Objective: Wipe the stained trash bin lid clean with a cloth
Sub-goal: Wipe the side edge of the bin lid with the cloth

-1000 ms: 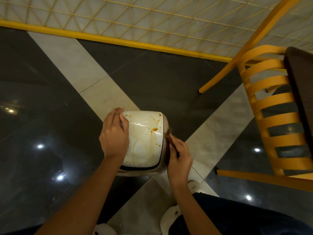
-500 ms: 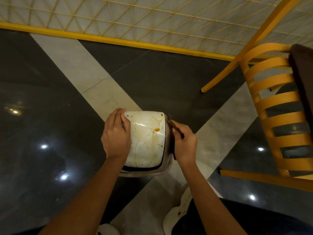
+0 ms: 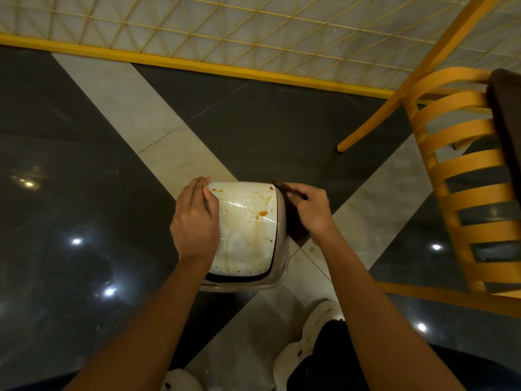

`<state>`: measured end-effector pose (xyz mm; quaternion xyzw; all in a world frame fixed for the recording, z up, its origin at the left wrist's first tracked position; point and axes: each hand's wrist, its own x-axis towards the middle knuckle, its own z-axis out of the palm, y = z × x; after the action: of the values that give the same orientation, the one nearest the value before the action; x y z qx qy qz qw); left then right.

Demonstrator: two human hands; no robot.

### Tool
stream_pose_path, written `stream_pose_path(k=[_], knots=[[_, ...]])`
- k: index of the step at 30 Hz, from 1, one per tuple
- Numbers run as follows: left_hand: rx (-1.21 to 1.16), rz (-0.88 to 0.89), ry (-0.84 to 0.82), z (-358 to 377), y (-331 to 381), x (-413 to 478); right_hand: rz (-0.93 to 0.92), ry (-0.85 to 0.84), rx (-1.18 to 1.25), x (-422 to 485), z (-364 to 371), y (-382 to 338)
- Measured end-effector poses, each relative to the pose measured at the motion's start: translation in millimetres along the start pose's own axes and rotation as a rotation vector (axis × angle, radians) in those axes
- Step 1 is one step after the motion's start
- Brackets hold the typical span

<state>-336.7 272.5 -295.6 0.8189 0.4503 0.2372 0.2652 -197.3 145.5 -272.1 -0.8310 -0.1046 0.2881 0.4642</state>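
A white trash bin lid (image 3: 246, 230) with orange-brown stains and drip marks tops a small bin standing on the floor below me. My left hand (image 3: 196, 221) grips the lid's left edge, fingers curled over the rim. My right hand (image 3: 311, 210) holds a dark brown cloth (image 3: 294, 224) against the bin's right side, near the far right corner of the lid. Most of the cloth hangs beside the bin, under my hand.
A yellow wooden chair (image 3: 462, 176) stands close on the right, one leg (image 3: 375, 122) reaching the floor beyond the bin. A yellow-framed mesh panel (image 3: 225, 32) runs along the far side. My white shoes (image 3: 315, 331) are just behind the bin on glossy dark and pale tiles.
My right hand has moved forward along the bin's right side with the cloth, from the near corner toward the far corner. My left hand has stayed on the lid's left edge.
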Motion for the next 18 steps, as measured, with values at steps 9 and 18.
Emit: stream_pose_path(k=[9,18], knots=[[0.021,0.019,0.009,3,-4,-1,-0.028,0.055,-0.023,-10,4,-2],[0.037,0.024,0.006,2,-2,-1,-0.141,0.175,0.019,-32,12,9]])
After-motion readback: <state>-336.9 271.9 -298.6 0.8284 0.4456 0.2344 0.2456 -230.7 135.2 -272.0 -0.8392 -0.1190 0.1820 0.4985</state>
